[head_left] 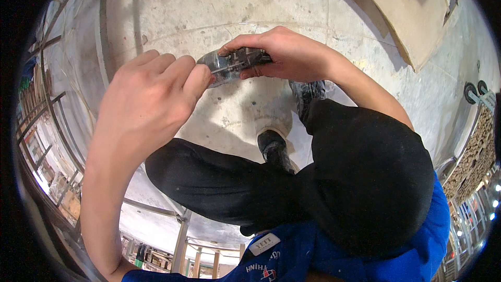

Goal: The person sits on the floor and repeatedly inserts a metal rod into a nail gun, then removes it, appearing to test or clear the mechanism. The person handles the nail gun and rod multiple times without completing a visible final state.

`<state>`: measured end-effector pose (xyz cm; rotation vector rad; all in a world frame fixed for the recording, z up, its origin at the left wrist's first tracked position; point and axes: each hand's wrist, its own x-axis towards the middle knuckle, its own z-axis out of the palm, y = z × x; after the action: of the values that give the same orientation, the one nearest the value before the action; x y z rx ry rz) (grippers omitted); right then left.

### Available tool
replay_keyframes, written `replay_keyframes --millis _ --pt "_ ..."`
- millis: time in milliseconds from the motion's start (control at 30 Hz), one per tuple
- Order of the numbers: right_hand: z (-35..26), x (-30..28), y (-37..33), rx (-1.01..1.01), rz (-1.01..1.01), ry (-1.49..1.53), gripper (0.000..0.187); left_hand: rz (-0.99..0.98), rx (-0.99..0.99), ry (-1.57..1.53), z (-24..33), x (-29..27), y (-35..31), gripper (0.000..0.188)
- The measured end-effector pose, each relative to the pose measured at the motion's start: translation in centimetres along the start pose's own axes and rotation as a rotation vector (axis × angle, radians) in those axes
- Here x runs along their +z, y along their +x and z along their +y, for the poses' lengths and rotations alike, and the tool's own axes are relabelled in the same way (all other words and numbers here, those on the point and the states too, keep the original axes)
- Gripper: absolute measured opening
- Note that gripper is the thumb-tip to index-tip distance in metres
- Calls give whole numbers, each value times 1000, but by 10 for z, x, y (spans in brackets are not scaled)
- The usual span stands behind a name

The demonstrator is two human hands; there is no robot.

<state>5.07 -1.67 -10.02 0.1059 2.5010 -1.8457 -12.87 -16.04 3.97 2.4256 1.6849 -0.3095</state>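
My left hand is closed in a fist at the left. From the thumb side of that fist a thin metal-shafted tool reaches across to the right; its handle is hidden inside the fingers. My right hand grips a dark, scuffed piece with a shiny grey, rounded end, thumb below and fingers above. The shaft lies along the face of this piece, and the fist is right up against its left end. I cannot make out exactly what the piece is. Both hands are raised over my bent knees.
Beneath is a stained concrete floor. My black-trousered legs and dark shoes are below the hands. A cardboard sheet stands at the far right, near a wheeled rack of stacked pieces. Metal frames line the left side.
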Motion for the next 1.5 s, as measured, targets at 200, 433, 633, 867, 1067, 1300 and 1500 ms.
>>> replay_keyframes --millis 200,433,633,867,1067,1300,1500 --pt "-6 5 -9 95 -110 43 50 79 33 -58 15 28 -6 17" --pt "-6 10 -7 64 -320 46 45 -114 -18 -225 24 35 -11 25" --pt "8 27 -14 19 -245 132 40 -153 -371 -687 36 52 -13 19" --pt "6 25 -19 29 -235 -63 49 -166 -616 -956 42 64 -13 26" --pt "2 20 -24 -4 -163 -316 49 -217 -770 -1091 44 75 -5 33" --pt "11 17 -33 -150 -103 -777 42 -111 -881 -1402 58 102 2 36" --pt "34 25 -23 -243 202 -991 50 -64 -1139 -2088 65 119 10 31"
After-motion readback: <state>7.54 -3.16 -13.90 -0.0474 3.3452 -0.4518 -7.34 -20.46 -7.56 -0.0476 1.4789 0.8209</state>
